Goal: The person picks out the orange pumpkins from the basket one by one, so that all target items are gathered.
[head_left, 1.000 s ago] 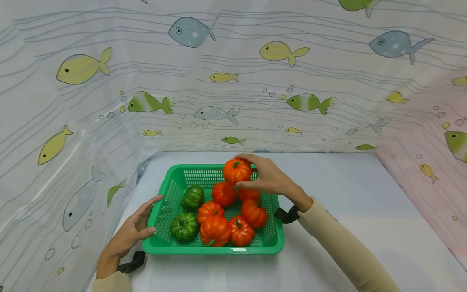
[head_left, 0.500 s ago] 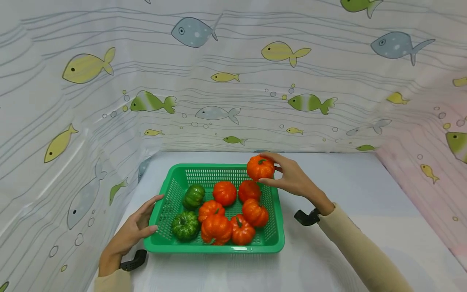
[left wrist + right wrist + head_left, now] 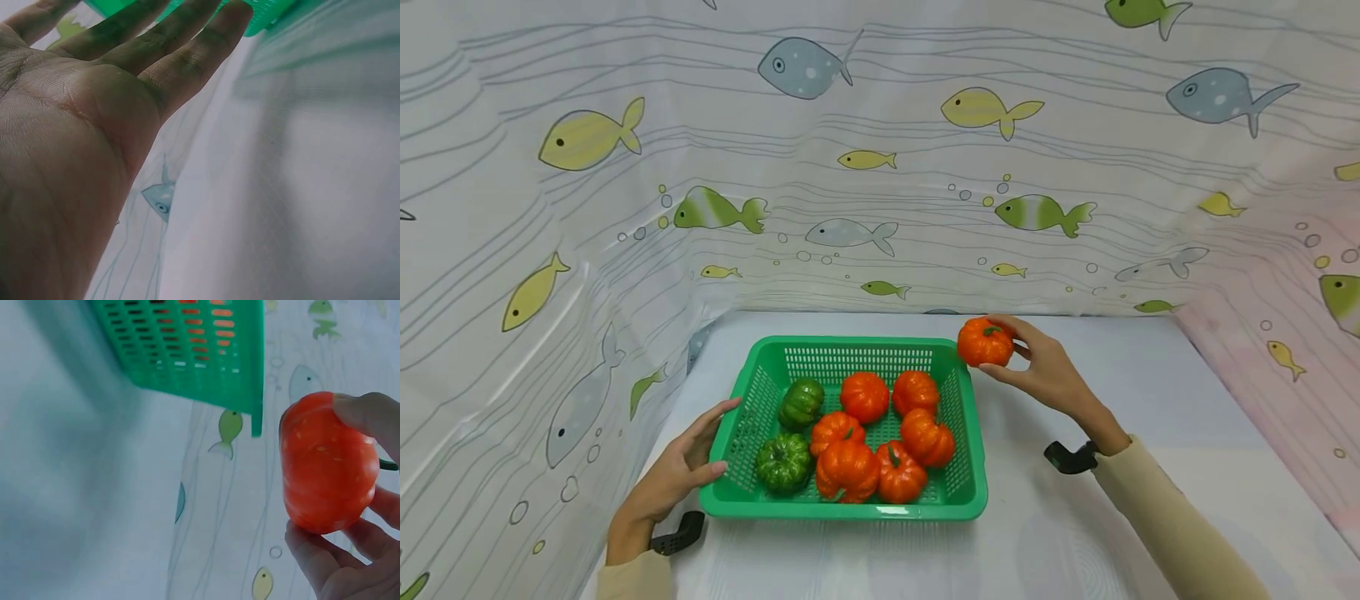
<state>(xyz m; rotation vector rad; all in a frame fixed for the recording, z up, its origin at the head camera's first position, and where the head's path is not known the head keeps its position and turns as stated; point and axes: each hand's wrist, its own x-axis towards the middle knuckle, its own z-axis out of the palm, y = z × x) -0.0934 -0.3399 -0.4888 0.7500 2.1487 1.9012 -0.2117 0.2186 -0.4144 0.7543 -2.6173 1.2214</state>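
Observation:
My right hand [image 3: 1047, 367] holds an orange-red pumpkin [image 3: 984, 342] just beyond the basket's back right corner; in the right wrist view thumb and fingers grip that pumpkin [image 3: 328, 464] beside the basket wall [image 3: 187, 356]. The green basket [image 3: 842, 511] contains several orange-red pumpkins [image 3: 864, 397] and two green ones, one at the back [image 3: 801, 403] and one at the front [image 3: 783, 462]. At the basket's left side, my left hand [image 3: 670, 479] rests with fingertips and thumb by the rim. The left wrist view has that hand [image 3: 94, 125] with its fingers extended toward the basket.
White table surface [image 3: 1120, 400] extends to the right of the basket and in front of it. A fish-patterned curtain [image 3: 910, 192] stands behind and along both sides. Black wrist devices are on both wrists, left [image 3: 679, 533] and right [image 3: 1071, 457].
My right hand has carried the pumpkin rightward from above the basket's back part to past its right rim. The left hand has stayed at the left rim.

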